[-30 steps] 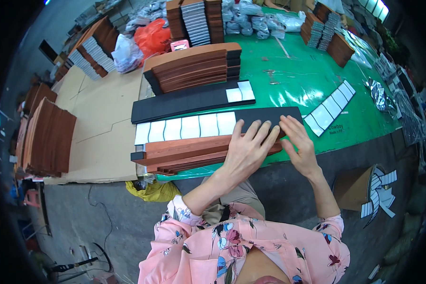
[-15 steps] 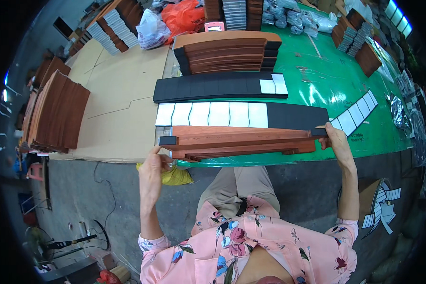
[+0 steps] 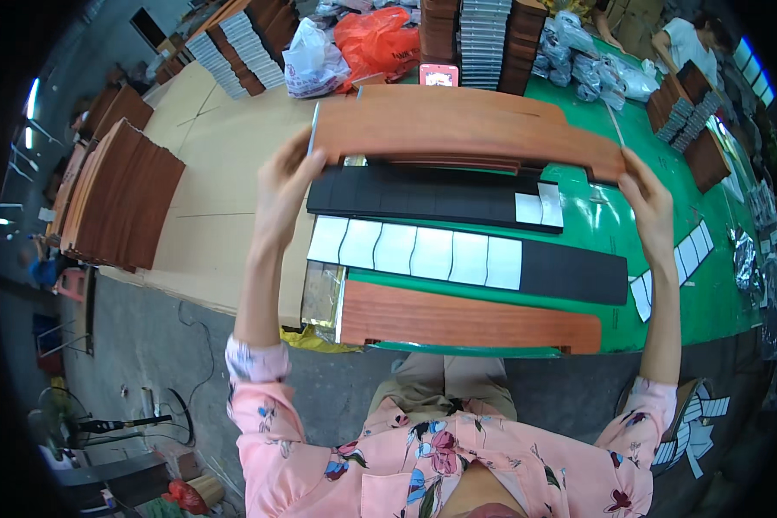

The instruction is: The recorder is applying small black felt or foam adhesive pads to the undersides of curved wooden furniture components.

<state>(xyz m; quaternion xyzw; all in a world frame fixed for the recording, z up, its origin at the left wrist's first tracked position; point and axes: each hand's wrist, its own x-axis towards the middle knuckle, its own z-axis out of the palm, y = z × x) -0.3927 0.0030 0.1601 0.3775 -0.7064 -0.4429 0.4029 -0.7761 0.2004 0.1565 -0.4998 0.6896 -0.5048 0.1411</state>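
Note:
A long reddish-brown wooden board (image 3: 457, 134) is raised above the far part of the table, with a hand at each end. My left hand (image 3: 283, 186) pinches its left end, and my right hand (image 3: 647, 198) grips its right end. Just behind it shows the top of a stack of similar boards (image 3: 466, 97), the rest mostly hidden. Below the held board lie a black foam strip (image 3: 414, 194) and a second strip with white wavy-cut stickers (image 3: 414, 250). Another brown board (image 3: 466, 315) rests flat along the near table edge.
Green sheeting (image 3: 596, 229) covers the right side of the table, cardboard (image 3: 224, 207) the left. A board stack (image 3: 129, 198) stands far left. Plastic bags (image 3: 375, 43) and more stacks line the back. A short sticker strip (image 3: 692, 255) lies right, near a bin of scraps (image 3: 691, 432).
Both hands have lifted a board from the near edge and carried it away from me toward the far stack. One board stays at the near edge. The view has shifted slightly.

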